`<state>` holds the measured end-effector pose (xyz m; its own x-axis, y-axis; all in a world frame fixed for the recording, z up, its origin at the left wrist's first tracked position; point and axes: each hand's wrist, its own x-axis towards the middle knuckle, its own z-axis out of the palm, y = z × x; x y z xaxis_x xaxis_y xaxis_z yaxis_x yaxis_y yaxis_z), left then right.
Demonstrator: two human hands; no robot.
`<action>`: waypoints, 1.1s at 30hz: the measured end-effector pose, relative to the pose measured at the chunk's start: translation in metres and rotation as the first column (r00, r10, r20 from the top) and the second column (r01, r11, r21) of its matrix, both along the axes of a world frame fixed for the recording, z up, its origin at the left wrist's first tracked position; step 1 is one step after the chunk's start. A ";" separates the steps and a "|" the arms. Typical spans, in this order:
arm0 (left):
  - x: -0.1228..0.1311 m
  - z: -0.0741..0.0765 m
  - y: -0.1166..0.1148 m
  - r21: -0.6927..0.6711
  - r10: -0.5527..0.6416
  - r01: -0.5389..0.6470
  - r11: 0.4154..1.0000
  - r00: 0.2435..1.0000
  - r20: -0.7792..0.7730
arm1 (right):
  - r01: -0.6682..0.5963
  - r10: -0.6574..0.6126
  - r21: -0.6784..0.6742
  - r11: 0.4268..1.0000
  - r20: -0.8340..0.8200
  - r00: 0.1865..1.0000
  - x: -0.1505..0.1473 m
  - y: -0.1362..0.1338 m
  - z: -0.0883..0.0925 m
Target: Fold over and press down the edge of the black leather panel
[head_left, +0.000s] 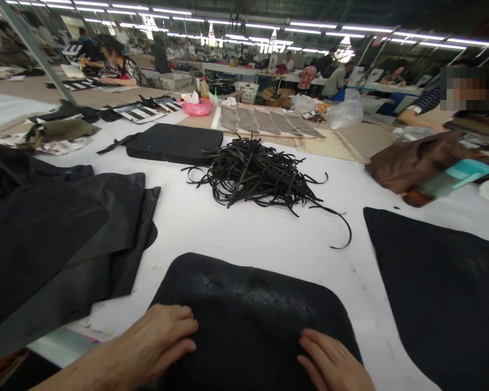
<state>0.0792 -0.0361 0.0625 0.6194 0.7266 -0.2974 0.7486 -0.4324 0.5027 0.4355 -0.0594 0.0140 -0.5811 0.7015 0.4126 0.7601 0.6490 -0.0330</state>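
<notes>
A black, round-cornered panel lies flat on the white tabletop right in front of me, with pale scuffs or residue across its upper part. On its left side rests my left hand, fingers stretched out and pointing inward. My right hand lies on the panel's right side, its fingers also extended. Neither hand grasps anything that I can see. The panel's near edge runs out of view at the bottom. Beyond it sits a tangled heap of thin black strips.
Black sheets are piled at left, another black panel at right. Behind the strips lies a stack of black panels. A teal-capped bottle leans by brown fabric. Farther back are a pink basin and seated people.
</notes>
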 end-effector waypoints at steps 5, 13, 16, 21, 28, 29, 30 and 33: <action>0.024 -0.014 0.053 0.215 0.125 -0.146 0.966 0.986 0.107 | 0.218 -0.262 -0.281 0.935 -0.127 0.957 -0.036 0.054 0.004; 0.045 -0.027 0.102 0.115 0.171 -0.172 0.978 0.985 0.024 | 0.166 -0.320 -0.731 0.662 -0.075 0.945 -0.088 0.111 0.017; 0.036 -0.025 0.106 0.010 0.181 -0.183 0.983 0.979 0.090 | 0.150 -0.317 -0.796 0.586 -0.054 0.947 -0.090 0.112 0.024; 0.027 -0.028 0.114 -0.090 0.138 -0.115 0.989 0.942 0.306 | 0.089 -0.277 -0.622 0.778 -0.213 0.937 -0.093 0.112 0.016; 0.031 -0.041 0.116 -0.123 0.328 -0.304 0.945 0.872 0.364 | 0.221 -0.276 -0.443 0.869 -0.062 0.959 -0.095 0.123 0.000; 0.030 -0.042 0.115 -0.120 0.337 -0.315 0.941 0.874 0.349 | 0.227 -0.268 -0.459 0.859 -0.025 0.963 -0.092 0.124 0.000; 0.029 -0.043 0.115 -0.112 0.340 -0.321 0.940 0.880 0.331 | 0.227 -0.263 -0.489 0.842 -0.006 0.965 -0.088 0.124 0.002; 0.027 -0.045 0.115 -0.069 0.318 -0.312 0.948 0.906 0.279 | 0.163 -0.260 -0.667 0.727 -0.048 0.964 -0.069 0.125 0.012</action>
